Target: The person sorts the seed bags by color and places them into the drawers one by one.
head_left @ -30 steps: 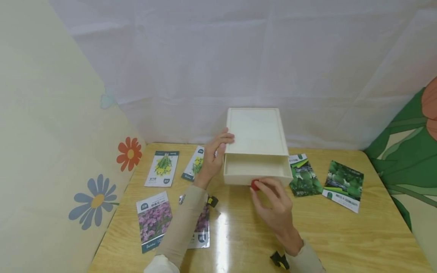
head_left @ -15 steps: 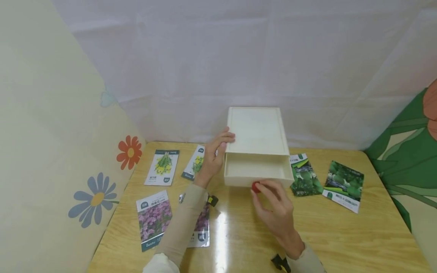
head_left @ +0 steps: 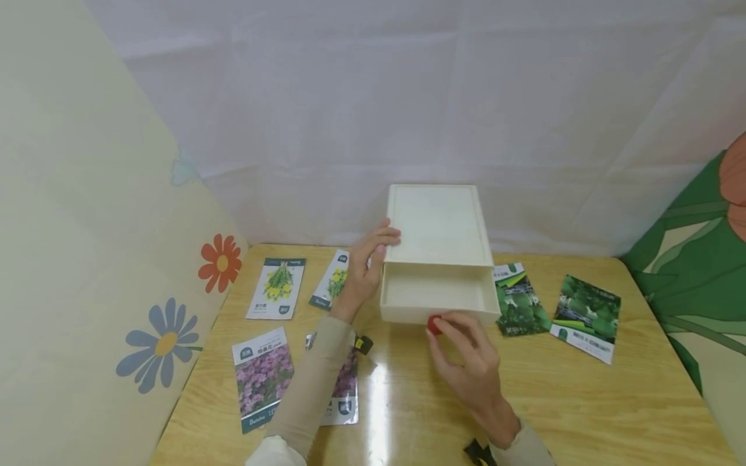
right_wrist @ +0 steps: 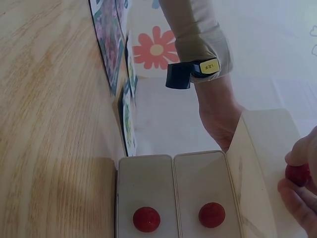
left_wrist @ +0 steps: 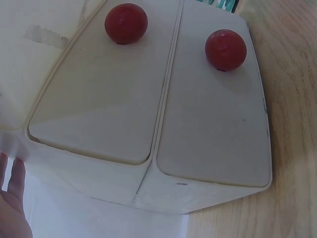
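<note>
A white drawer cabinet stands at the back of the table, its top drawer pulled partly out toward me. My right hand pinches the red round knob on that drawer's front between thumb and fingers; the right wrist view shows the same knob. My left hand rests against the cabinet's left side, fingertips lying on its top edge. In the left wrist view, fingers touch the cabinet's side. Two lower drawers, each with a red knob, are closed.
Left on the wooden table lie yellow-flower seed packets and purple-flower ones, partly behind my left arm. Green-leaf packets lie right of the cabinet. A white cloth hangs behind.
The top drawer has come slightly farther out toward me, with my right hand on its knob. My left hand stays in place on the cabinet.
</note>
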A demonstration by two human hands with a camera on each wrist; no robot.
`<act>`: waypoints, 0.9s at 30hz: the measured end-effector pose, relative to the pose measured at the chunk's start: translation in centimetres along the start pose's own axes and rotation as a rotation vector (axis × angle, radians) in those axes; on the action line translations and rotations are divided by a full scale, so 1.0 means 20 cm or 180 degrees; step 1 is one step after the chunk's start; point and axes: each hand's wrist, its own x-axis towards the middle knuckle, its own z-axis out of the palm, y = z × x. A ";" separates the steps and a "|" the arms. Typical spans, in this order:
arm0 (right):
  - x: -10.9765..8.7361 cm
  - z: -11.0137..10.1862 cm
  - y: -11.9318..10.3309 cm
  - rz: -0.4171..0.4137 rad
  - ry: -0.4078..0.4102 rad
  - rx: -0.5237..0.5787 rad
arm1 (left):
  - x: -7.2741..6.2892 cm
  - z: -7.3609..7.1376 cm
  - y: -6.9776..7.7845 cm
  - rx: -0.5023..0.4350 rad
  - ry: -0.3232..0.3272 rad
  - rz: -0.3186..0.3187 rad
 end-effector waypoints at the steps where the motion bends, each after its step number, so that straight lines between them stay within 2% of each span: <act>1: 0.00 0.00 0.00 0.0001 0.0000 -0.0013 | 0.00 0.00 0.00 -0.0002 0.0000 -0.0013; 13: -0.01 -0.01 -0.03 -0.0056 0.0029 -0.0054 | 0.00 0.01 0.01 -0.0052 0.0086 0.0048; 16: -0.01 -0.01 -0.04 -0.0080 0.0049 -0.0055 | 0.02 0.01 0.05 -0.0100 0.0097 0.0072; 22: -0.01 -0.02 -0.07 -0.0087 0.0066 -0.0093 | 0.06 -0.01 0.19 -0.0095 0.0090 0.0053; 27: -0.01 -0.02 -0.08 -0.0121 0.0114 -0.0087 | 0.07 -0.01 0.21 -0.0081 0.0085 0.0022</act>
